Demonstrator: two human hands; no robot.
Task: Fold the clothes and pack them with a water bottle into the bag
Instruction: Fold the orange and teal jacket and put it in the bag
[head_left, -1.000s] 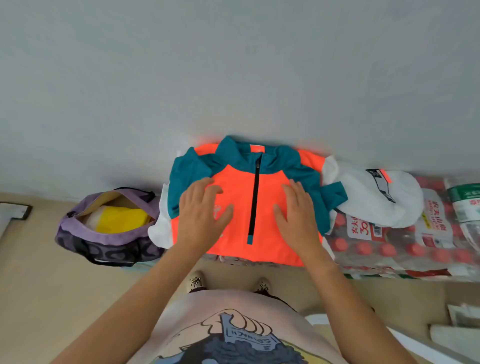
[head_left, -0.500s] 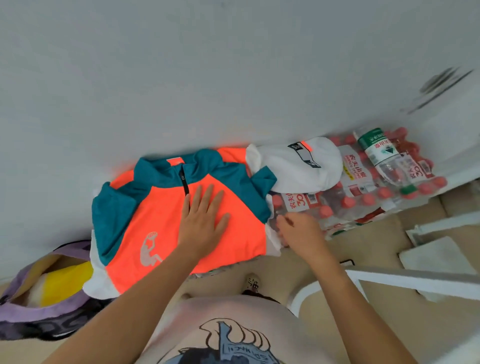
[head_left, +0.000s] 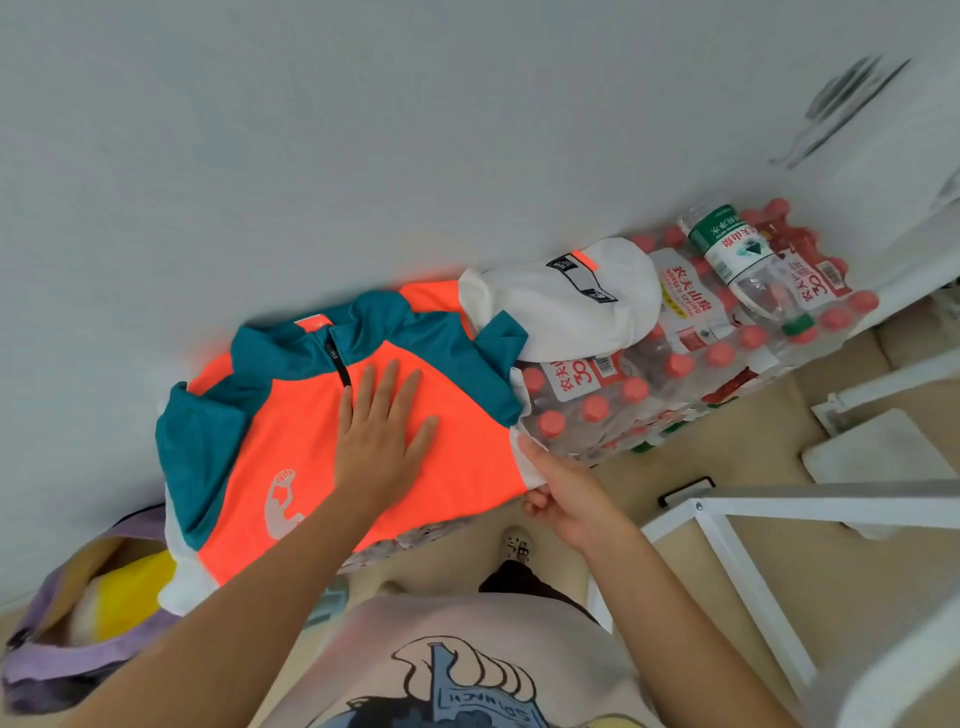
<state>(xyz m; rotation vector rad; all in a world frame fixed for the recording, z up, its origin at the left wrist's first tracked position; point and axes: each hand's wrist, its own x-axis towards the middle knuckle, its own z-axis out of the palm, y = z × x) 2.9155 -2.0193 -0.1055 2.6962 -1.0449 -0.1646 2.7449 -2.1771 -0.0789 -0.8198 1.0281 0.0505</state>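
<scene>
two hands on orange jacket (head_left: 457, 457), left hand (head_left: 382, 441) spread flat, right hand (head_left: 558, 496) pinching its hem

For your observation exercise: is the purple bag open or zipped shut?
Open. The purple bag gapes at the top, showing something yellow inside.

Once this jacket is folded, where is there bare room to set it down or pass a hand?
Little room: the jacket under the left hand covers the near packs. The white sleeve and loose bottle crowd the water bottle packs; the right hand grips the hem. Bare floor lies between packs and white frame. The bag is open.
</scene>
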